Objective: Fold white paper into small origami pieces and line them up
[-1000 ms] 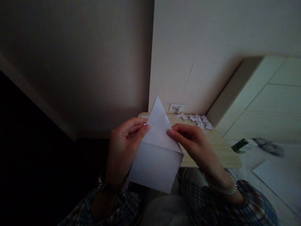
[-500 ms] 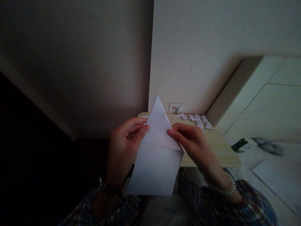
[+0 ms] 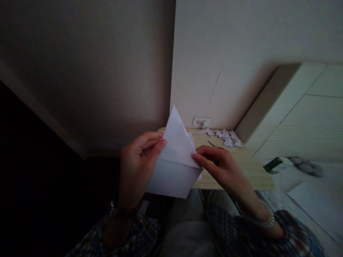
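A white sheet of paper (image 3: 177, 142), folded to a point at its top with a rectangular part below, is held up between my two hands over the table. My left hand (image 3: 142, 157) pinches its left edge, thumb in front and fingers behind. On the right edge, near the end of the horizontal fold, my right hand (image 3: 217, 160) grips with thumb and fingers. The paper's lower part tilts away from me. Behind my right fingers, scissors (image 3: 213, 144) with a red handle are partly hidden on the table.
Several small folded paper pieces (image 3: 227, 139) lie at the back of the light wooden table (image 3: 254, 175). A wall socket (image 3: 201, 122) with a plug sits just above it. To the right are a green and white box (image 3: 277, 165) and a large white sheet (image 3: 318, 207).
The folded paper has shifted slightly left and its lower part has tipped away, so it looks shorter. My left hand moved a little left with it. The scissors have come into view.
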The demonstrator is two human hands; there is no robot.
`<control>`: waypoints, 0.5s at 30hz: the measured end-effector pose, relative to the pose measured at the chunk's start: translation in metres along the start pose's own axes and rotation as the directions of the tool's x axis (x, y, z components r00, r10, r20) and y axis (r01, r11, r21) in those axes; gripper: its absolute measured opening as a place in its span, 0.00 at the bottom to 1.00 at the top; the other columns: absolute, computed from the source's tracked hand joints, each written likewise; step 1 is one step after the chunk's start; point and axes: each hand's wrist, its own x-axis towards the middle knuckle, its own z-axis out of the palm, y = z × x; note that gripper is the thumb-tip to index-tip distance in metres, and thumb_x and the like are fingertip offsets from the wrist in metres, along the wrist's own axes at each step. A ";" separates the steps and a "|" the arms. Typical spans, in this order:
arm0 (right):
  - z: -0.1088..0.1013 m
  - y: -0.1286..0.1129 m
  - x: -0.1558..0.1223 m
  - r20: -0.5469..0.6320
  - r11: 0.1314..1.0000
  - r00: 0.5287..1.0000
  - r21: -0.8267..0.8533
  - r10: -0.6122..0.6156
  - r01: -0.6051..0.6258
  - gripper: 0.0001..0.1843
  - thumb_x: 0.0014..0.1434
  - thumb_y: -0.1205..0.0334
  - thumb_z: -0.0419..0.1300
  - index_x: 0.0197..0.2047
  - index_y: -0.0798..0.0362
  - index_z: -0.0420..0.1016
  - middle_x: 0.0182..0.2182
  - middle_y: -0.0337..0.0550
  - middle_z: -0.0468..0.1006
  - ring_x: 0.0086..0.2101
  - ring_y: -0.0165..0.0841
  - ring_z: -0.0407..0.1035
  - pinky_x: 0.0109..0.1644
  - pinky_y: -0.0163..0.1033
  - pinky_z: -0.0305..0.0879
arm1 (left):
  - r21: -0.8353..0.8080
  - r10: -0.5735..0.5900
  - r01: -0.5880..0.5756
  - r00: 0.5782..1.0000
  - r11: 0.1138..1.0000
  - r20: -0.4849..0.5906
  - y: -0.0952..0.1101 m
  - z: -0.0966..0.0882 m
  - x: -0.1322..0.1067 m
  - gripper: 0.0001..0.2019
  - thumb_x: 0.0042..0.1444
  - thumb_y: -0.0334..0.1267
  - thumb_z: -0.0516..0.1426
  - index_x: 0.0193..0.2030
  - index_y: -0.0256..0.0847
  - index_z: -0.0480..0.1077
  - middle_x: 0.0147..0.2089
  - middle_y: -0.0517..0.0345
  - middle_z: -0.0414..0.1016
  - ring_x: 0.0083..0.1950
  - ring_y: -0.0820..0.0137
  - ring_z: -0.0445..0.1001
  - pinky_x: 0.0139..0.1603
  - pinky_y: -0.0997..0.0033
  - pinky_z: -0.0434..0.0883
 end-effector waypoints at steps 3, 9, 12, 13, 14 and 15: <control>0.000 0.000 -0.001 -0.019 1.000 1.000 0.016 0.019 -0.019 0.13 0.60 0.56 0.57 0.27 0.54 0.73 0.23 0.37 0.72 0.26 0.28 0.64 0.28 0.33 0.57 | 0.007 0.001 -0.001 1.000 1.000 0.005 -0.001 0.000 0.000 0.05 0.52 0.39 0.60 0.33 0.42 0.75 0.33 0.60 0.81 0.34 0.68 0.79 0.33 0.74 0.74; 0.001 0.001 0.000 -0.060 0.997 0.997 0.057 0.046 -0.043 0.14 0.59 0.56 0.58 0.26 0.54 0.73 0.23 0.37 0.72 0.26 0.28 0.63 0.27 0.33 0.56 | -0.042 -0.006 0.006 1.000 0.999 0.010 -0.001 0.001 0.000 0.05 0.52 0.40 0.61 0.34 0.42 0.75 0.32 0.61 0.81 0.34 0.69 0.79 0.34 0.76 0.74; 0.002 0.001 -0.001 -0.071 0.997 0.996 0.066 0.048 -0.043 0.13 0.59 0.57 0.58 0.26 0.54 0.73 0.23 0.37 0.71 0.25 0.28 0.62 0.26 0.32 0.55 | -0.070 -0.005 0.007 1.000 0.998 0.017 -0.002 0.001 0.000 0.05 0.52 0.39 0.61 0.33 0.42 0.75 0.32 0.61 0.81 0.34 0.70 0.79 0.34 0.77 0.73; 0.002 0.000 -0.002 -0.074 0.997 0.996 0.067 0.047 -0.042 0.13 0.58 0.57 0.58 0.26 0.54 0.73 0.23 0.37 0.71 0.25 0.28 0.62 0.26 0.32 0.55 | -0.073 -0.007 0.008 1.000 0.997 0.019 -0.002 0.001 0.000 0.05 0.52 0.40 0.61 0.33 0.42 0.75 0.32 0.61 0.81 0.34 0.70 0.79 0.34 0.76 0.73; 0.002 -0.001 -0.002 -0.077 0.997 0.996 0.067 0.047 -0.042 0.13 0.58 0.57 0.59 0.26 0.54 0.73 0.23 0.37 0.71 0.25 0.28 0.62 0.26 0.32 0.55 | -0.073 -0.009 0.010 1.000 0.997 0.020 -0.003 0.001 0.001 0.05 0.52 0.40 0.61 0.33 0.42 0.75 0.32 0.61 0.81 0.34 0.69 0.79 0.34 0.76 0.74; 0.002 -0.001 -0.002 -0.078 0.997 0.996 0.066 0.045 -0.040 0.13 0.59 0.57 0.59 0.26 0.54 0.73 0.23 0.37 0.71 0.25 0.28 0.62 0.26 0.32 0.55 | -0.071 -0.011 0.012 1.000 0.997 0.021 -0.003 0.001 0.001 0.06 0.52 0.40 0.61 0.33 0.42 0.75 0.32 0.60 0.81 0.34 0.69 0.79 0.34 0.75 0.74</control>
